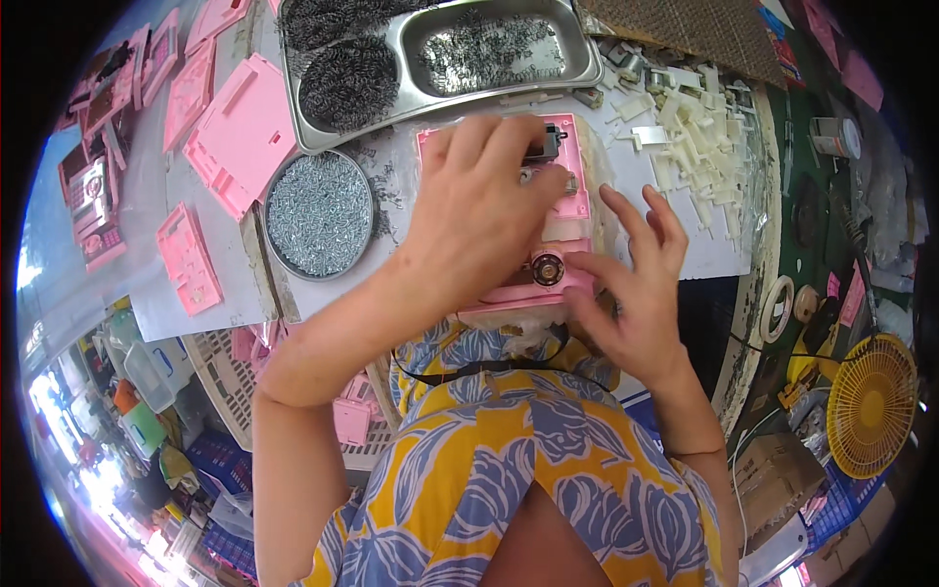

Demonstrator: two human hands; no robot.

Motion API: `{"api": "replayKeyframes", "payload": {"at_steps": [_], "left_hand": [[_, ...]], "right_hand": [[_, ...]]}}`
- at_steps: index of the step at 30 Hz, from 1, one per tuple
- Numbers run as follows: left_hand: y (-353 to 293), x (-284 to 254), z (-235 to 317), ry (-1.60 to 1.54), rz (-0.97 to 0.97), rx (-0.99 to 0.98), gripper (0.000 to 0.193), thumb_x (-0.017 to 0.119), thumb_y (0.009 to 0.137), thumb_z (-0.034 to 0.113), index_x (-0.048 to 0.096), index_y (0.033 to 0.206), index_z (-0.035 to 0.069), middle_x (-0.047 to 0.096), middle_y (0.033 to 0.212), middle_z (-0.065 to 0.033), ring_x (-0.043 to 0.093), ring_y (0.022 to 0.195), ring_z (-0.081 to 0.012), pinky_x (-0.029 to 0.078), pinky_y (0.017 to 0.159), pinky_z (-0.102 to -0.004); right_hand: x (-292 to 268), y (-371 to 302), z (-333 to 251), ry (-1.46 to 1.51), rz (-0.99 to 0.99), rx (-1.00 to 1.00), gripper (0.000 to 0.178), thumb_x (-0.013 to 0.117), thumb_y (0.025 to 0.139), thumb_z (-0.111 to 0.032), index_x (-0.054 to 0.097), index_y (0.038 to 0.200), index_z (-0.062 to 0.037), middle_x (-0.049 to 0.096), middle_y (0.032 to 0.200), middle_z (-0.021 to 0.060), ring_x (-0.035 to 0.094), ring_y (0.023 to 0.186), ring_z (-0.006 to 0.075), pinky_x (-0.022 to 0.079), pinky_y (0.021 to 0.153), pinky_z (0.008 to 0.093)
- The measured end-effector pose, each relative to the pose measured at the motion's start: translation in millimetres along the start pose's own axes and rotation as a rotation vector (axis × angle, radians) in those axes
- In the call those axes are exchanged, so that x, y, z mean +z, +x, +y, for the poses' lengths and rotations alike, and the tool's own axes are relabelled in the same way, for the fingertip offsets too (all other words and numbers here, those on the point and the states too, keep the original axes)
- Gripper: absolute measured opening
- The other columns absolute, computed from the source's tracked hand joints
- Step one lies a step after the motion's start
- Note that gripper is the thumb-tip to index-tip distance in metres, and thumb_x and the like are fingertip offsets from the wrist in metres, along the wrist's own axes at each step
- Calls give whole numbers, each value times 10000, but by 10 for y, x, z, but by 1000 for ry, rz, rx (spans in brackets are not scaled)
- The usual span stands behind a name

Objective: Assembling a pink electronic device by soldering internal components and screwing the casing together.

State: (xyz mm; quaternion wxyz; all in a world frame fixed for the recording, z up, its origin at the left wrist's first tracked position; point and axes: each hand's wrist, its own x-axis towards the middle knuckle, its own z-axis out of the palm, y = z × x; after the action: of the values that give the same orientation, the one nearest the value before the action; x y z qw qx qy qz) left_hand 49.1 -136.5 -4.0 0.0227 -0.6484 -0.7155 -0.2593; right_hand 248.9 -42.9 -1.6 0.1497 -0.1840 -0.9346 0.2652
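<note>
A pink plastic housing (pixel 577 227) lies before me on the table. My left hand (pixel 479 191) reaches across it with bent fingers. Its thumb is by a small metal part (pixel 571 184), and what the fingertips hold is hidden beneath them. A dark grey boxy part (pixel 554 143) sits in the housing's far end, just past those fingers. Nearer to me, a round black disc with a metal centre (pixel 548 269), like a small speaker, is set in the housing. At the housing's right edge my right hand (pixel 636 279) has its fingers spread, holding nothing visible.
Beyond the housing stands a metal tray (pixel 411 83) of small springs. To the left are a round dish (pixel 370 220) of screws and pink plastic panels (pixel 240 137). White plastic parts (pixel 699 132) are heaped at the right. A yellow fan (pixel 872 406) is at far right.
</note>
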Motion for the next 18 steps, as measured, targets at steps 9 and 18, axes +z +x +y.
{"api": "replayKeyframes", "payload": {"at_steps": [9, 18], "left_hand": [[-292, -29, -289, 42, 40, 53, 259, 821, 716, 163, 775, 965, 216, 620, 1271, -40, 535, 1144, -299, 376, 952, -443], [-306, -29, -287, 72, 40, 51, 249, 806, 740, 188, 785, 983, 238, 627, 1270, -29, 540, 1143, -287, 378, 955, -441]], "right_hand": [[65, 714, 222, -49, 65, 37, 167, 772, 787, -195, 678, 795, -58, 675, 788, 75, 619, 781, 276, 495, 706, 391], [-2, 827, 194, -60, -117, 133, 185, 732, 769, -209, 653, 731, -46, 673, 706, 119, 653, 727, 325, 519, 679, 435]]}}
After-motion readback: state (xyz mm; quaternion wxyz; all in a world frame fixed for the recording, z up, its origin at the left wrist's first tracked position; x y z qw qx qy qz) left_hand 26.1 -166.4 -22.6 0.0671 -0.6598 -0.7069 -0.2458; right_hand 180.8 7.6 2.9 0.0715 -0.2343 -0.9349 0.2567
